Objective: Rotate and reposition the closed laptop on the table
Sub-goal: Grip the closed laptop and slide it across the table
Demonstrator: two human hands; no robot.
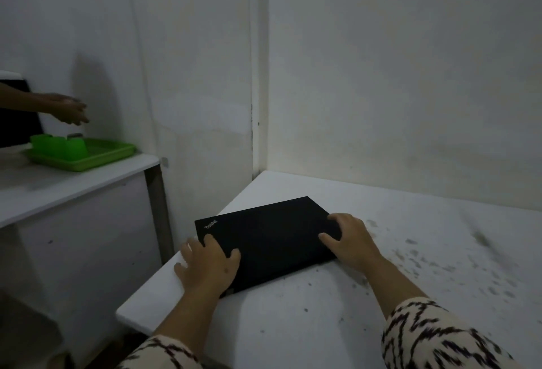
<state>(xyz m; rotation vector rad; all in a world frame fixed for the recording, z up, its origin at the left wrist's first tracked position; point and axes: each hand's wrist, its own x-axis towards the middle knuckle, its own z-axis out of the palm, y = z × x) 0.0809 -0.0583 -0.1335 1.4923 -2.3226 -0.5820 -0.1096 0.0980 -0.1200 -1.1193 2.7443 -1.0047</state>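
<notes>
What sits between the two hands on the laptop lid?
Nothing: bare black lid of the laptop between left hand and right hand, per the head view.

One laptop [265,241], two tables [381,310], one green tray [96,158], two green cups [60,145].

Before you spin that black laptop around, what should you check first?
1. Lid of the closed black laptop shut: ok.
2. Left hand on its near-left corner: ok.
3. Right hand on its right edge: ok.
4. Laptop's left corner beside the edge of the white speckled table: not ok, it could slip off.
5. Free table surface to the right for turning: ok.
6. Firm grip under the laptop: cannot tell.
</notes>
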